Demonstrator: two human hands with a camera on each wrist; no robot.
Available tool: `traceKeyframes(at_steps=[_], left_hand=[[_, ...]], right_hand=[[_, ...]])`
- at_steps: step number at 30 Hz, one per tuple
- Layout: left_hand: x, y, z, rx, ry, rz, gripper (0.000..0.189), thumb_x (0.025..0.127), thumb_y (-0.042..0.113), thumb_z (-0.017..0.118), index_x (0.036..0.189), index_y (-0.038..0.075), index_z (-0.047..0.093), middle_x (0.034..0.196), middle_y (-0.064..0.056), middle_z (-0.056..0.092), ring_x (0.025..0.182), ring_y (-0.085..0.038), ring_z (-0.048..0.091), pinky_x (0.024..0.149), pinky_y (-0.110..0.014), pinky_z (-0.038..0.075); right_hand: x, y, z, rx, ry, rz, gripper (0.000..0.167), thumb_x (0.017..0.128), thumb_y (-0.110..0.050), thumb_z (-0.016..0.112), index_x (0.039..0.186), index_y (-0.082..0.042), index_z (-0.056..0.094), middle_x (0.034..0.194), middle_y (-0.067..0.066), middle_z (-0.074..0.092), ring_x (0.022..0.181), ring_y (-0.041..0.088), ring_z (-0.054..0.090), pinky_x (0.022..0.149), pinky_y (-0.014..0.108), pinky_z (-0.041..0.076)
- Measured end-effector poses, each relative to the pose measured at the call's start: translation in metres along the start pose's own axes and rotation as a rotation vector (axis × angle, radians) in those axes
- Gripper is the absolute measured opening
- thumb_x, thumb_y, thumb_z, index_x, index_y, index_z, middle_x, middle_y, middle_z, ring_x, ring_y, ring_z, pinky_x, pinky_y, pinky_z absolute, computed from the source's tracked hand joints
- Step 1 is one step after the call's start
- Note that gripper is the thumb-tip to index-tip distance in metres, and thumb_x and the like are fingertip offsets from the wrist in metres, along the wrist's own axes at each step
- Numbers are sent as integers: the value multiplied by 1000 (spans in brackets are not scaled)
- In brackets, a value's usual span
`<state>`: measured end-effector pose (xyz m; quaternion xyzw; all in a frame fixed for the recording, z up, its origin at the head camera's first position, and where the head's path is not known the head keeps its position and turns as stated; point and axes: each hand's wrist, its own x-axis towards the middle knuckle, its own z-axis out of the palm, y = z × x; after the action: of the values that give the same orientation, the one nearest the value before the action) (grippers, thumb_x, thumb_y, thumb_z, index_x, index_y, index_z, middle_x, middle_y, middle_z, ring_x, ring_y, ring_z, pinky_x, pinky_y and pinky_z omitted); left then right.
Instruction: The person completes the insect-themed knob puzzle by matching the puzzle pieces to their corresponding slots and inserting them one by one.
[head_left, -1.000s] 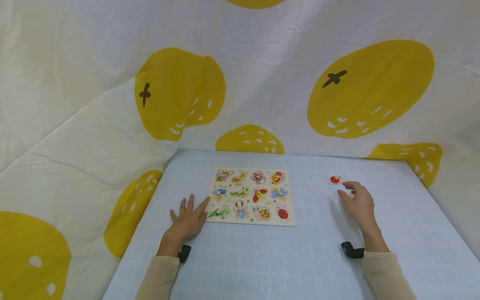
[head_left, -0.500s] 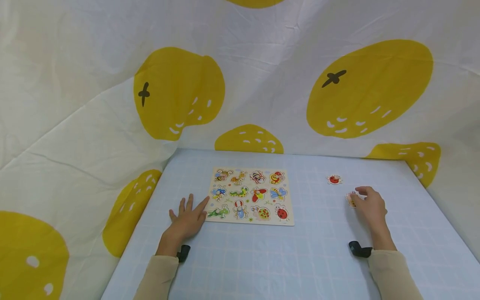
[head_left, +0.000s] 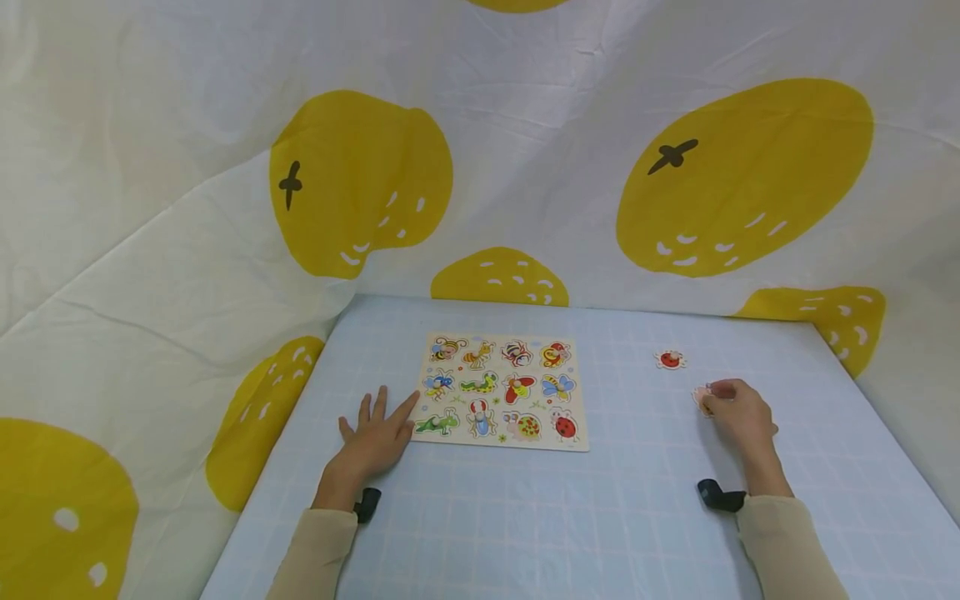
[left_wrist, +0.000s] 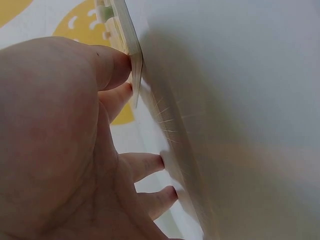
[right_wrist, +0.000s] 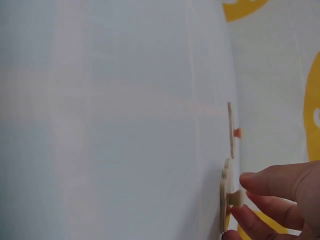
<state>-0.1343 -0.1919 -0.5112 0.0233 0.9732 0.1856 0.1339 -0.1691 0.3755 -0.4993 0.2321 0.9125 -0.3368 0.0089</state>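
Note:
A wooden insect puzzle board (head_left: 497,442) lies flat left of centre in the head view. My left hand (head_left: 372,437) rests beside its lower left corner with fingers spread; in the left wrist view, the thumb touches the board's edge (left_wrist: 131,40). To the right, my right hand (head_left: 742,421) pinches a small peach-coloured puzzle piece (head_left: 701,398) at the table. The right wrist view shows thumb and fingers around this piece's wooden knob (right_wrist: 235,198); its printed face is mostly hidden. Just beyond it lies a red ladybug puzzle piece (head_left: 671,359) with a knob.
Several knobbed insect pieces, such as the green caterpillar (head_left: 478,383), sit in the board. A pale blue checked cloth (head_left: 525,525) covers the table. Behind stands a white curtain (head_left: 532,192) with yellow fruit prints. Each wrist carries a small black camera (head_left: 722,497).
My right hand has moved right and toward me, from beside the ladybug piece to the peach-coloured piece, and its fingers have closed in. The left hand and the board stay in place.

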Motion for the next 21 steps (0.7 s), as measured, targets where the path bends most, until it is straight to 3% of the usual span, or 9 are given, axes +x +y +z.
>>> traceKeyframes(at_steps=[21], left_hand=[[3,-1,2,-8,-5,-12,56,106,35,44,160,31,27,164,-26,0,146,-52,-7,101,-81,-9]], right_hand=[[3,3,2,-95,24,-57,37,97,-18,61,121,10,57,114,29,61,103,47,52,91,76,21]])
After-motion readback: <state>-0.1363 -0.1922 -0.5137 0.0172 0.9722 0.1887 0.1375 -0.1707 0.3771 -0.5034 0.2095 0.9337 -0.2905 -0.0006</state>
